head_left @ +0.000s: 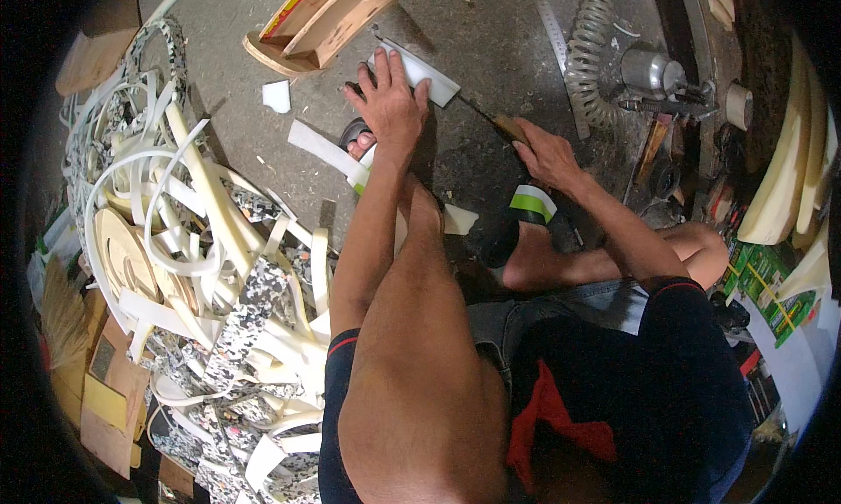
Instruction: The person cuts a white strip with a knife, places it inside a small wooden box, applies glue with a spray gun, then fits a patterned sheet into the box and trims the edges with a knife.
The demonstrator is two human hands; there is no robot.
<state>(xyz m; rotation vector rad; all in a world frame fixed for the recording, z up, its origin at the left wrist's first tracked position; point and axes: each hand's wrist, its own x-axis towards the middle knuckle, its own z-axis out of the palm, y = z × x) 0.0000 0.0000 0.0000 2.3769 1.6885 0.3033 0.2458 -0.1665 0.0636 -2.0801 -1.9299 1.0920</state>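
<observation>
At 12 o'clock, on the grey floor (pixel 491 27), a white foam block (pixel 436 85) is lying aslant, its near end pointing toward 4 o'clock.

Item, left hand (pixel 392 108), 12 o'clock: fingers splaying over the foam and pressing from above, not wrapping around it; thumb lying toward the near end.

Item, right hand (pixel 554 160), 2 o'clock: fingers curling round the wooden handle of a knife (pixel 505 125), 1 o'clock. The dark blade is running toward 10 o'clock, meeting the foam's near end; whether it is passing beneath or into the foam, cannot tell.

Item, method: the step in hand is looking like blade work. Doing it well is probably calling for even pressure from the left palm, thumb sitting clear of the blade's line, and long, smooth strokes at one constant angle; soft foam is likely tearing or squashing under a hard push.

Item, caution: bare toes (pixel 359 142) are showing at 11 o'clock, near the left wrist; a slip could be reaching them.

Item, surroundings: a wooden frame (pixel 350 14) is lying at 11 o'clock, foam scraps (pixel 210 167) are heaping at 9, a ruler (pixel 552 35) is lying at 1.
</observation>
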